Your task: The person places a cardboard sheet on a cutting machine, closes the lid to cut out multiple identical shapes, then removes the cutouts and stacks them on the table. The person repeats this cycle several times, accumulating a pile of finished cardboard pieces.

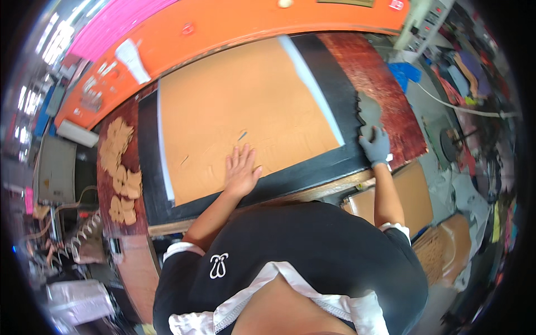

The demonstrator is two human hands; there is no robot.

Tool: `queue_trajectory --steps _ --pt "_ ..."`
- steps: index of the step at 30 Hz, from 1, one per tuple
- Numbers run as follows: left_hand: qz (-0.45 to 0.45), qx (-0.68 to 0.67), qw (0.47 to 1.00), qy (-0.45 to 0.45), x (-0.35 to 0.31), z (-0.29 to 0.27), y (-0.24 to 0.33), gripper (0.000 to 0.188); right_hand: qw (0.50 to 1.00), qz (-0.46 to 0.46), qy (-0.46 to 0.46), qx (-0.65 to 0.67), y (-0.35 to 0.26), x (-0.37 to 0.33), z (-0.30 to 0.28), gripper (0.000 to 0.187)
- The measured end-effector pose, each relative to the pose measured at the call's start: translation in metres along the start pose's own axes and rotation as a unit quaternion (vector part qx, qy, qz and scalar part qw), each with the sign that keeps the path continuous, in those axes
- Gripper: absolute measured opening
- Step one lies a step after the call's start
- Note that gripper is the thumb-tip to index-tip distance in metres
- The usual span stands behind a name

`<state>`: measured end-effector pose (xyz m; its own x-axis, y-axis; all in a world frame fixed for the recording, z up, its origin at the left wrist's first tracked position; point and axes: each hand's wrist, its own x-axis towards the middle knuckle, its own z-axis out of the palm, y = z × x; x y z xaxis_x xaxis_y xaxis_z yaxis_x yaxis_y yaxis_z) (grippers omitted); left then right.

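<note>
A large tan sheet (234,100), which looks like leather, lies over a white layer (315,84) on a black board (340,95). My bare left hand (241,172) rests flat on the sheet's near part, fingers stretched. Just beyond its fingertips is a small dark sliver (242,135), and faint cut-like lines show around it. At the board's right edge, my right hand (376,147) in a grey glove touches the near end of some grey, wavy-edged pieces (369,109). Its thumb and fingers are apart; whether they pinch a piece is hard to see.
Tan cut pieces (118,162) lie in a line on the red tabletop (146,111) at left. An orange machine beam (234,22) spans the far side. To the right are a blue cloth (404,75), a white hose (463,109) and brown sheets (413,190) below table level.
</note>
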<state>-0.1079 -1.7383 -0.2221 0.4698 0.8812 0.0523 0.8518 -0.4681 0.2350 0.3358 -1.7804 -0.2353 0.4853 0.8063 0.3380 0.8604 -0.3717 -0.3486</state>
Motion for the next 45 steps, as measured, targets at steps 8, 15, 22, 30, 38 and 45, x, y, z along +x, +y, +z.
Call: queue_trajectory --steps 8,15,22,30,38,45 --pt "-0.008 -0.123 0.978 0.167 -0.019 -0.016 -0.058 0.055 0.978 -0.154 0.044 0.135 -0.096 -0.011 0.01 0.052" --pt "-0.347 -0.301 0.86 0.223 -0.09 -0.045 -0.188 0.055 0.907 -0.362 -0.085 0.196 -0.265 -0.055 0.042 0.047" --pt "-0.408 -0.606 0.671 0.125 -0.096 -0.063 -0.205 0.05 0.833 -0.444 -0.231 0.236 -0.385 -0.095 0.057 0.044" --pt "-0.243 -0.744 0.616 0.086 -0.056 -0.066 -0.218 0.032 0.816 -0.356 -0.351 0.291 -0.455 -0.118 0.078 0.061" --pt "-0.227 -0.878 0.418 0.05 -0.057 -0.054 -0.208 0.037 0.831 -0.264 -0.394 0.291 -0.487 -0.133 0.084 0.074" --pt "-0.179 -0.873 0.45 0.065 -0.041 -0.044 -0.203 0.028 0.846 -0.24 -0.355 0.317 -0.494 -0.131 0.101 0.066"
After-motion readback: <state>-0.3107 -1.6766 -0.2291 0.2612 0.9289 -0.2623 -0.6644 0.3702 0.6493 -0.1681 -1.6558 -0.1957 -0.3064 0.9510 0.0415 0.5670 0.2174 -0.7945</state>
